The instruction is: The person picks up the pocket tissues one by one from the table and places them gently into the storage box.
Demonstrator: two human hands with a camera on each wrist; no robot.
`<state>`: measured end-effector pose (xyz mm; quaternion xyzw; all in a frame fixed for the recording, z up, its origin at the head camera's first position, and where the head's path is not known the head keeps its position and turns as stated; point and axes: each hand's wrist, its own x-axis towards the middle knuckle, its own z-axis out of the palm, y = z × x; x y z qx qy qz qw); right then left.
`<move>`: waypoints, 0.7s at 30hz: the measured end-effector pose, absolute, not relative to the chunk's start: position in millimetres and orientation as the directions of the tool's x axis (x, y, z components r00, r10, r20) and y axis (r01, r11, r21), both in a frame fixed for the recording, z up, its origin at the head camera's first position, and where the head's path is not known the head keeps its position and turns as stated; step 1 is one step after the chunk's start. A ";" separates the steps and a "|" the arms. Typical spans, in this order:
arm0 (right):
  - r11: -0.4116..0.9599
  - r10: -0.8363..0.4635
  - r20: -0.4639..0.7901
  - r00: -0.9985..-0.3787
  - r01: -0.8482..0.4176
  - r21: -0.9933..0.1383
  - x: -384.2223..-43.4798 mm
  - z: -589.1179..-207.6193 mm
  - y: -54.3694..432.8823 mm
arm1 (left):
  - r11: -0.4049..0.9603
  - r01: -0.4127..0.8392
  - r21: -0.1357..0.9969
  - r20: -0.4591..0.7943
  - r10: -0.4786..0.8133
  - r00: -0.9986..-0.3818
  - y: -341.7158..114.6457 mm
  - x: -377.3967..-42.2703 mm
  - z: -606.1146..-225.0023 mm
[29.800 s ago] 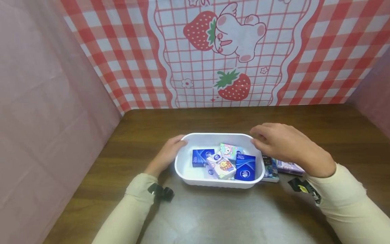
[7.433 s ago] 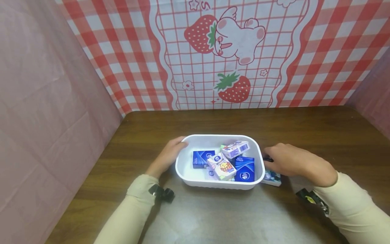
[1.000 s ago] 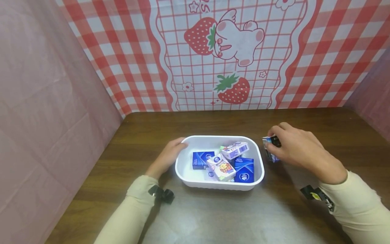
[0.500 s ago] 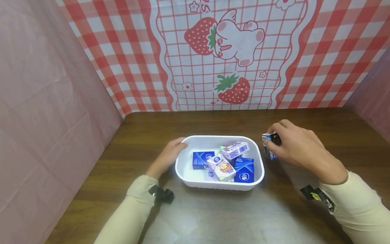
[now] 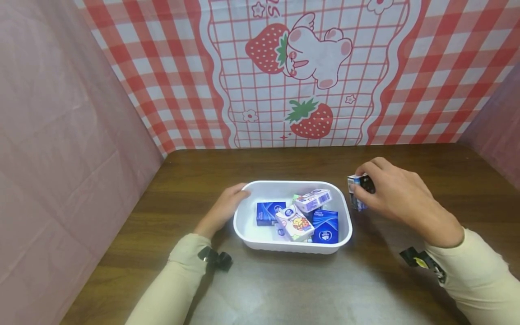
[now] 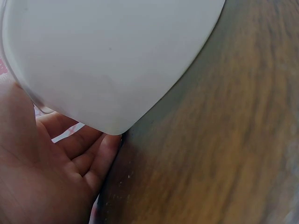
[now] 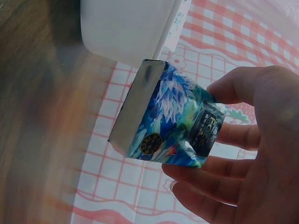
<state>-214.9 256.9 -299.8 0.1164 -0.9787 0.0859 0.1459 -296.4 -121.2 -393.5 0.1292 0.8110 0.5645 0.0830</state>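
Note:
My left hand (image 5: 221, 207) grips the left end of a white plastic tub (image 5: 292, 246), thumb over the rim and fingers along the outside wall. Pocket tissue packs lie in the tub: a blue pack (image 5: 270, 213) at the left, another blue pack (image 5: 326, 228) at the right, a white cartoon pack (image 5: 295, 224) between them, and a white-and-purple pack (image 5: 313, 200) tilted on top at the back. Right of the tub, my right hand (image 5: 400, 194) holds a flower-printed tissue pack (image 7: 173, 116) upright by its end, above the table, its black label near the fingers.
The tub stands on a dark brown wooden table (image 5: 195, 178). Behind the table hangs a red-and-white checked cloth (image 5: 174, 85) with strawberries. A pink cloth (image 5: 77, 149) closes the left side.
Since the oldest frame, the white-and-purple pack has come into the tub. The flower-printed pack has left the table and, over the last second, moved slightly up and left in my right hand.

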 end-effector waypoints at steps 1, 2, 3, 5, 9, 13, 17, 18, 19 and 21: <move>0.958 -0.204 0.305 -0.930 -0.254 -0.135 -214.5 -299.3 256.3 | 0.331 0.113 0.937 0.009 0.303 -0.953 -121.3 -296.4 -393.6; 0.958 -0.203 0.306 -0.930 -0.253 -0.134 -214.2 -298.9 255.9 | 0.330 0.112 0.937 0.007 0.302 -0.953 -121.3 -296.3 -393.5; 0.959 -0.201 0.308 -0.930 -0.251 -0.133 -213.8 -298.5 255.6 | 0.332 0.109 0.937 0.005 0.300 -0.954 -121.4 -296.5 -393.7; 0.959 -0.198 0.313 -0.929 -0.249 -0.133 -212.7 -297.5 255.0 | 0.333 0.105 0.937 0.002 0.295 -0.955 -121.5 -296.4 -393.5; 0.958 -0.197 0.327 -0.924 -0.253 -0.139 -211.4 -295.5 254.1 | 0.336 0.101 0.936 -0.002 0.292 -0.956 -121.1 -296.2 -393.1; 0.950 -0.218 0.365 -0.905 -0.282 -0.134 -210.1 -294.0 252.6 | 0.338 0.099 0.936 -0.003 0.288 -0.958 -120.5 -295.3 -391.6; 0.937 -0.254 0.440 -0.861 -0.331 -0.108 -208.4 -293.4 249.6 | 0.338 0.100 0.936 -0.001 0.286 -0.958 -119.9 -294.4 -390.6; 0.934 -0.262 0.458 -0.849 -0.343 -0.101 -208.2 -293.5 248.8 | 0.338 0.100 0.936 -0.001 0.286 -0.958 -119.8 -294.4 -390.5; 0.930 -0.271 0.476 -0.836 -0.355 -0.093 -207.9 -293.5 248.1 | 0.338 0.100 0.936 0.000 0.286 -0.958 -119.6 -294.4 -390.4; 0.923 -0.290 0.509 -0.811 -0.378 -0.077 -207.5 -293.6 246.8 | 0.337 0.100 0.936 0.000 0.285 -0.958 -119.6 -294.3 -390.2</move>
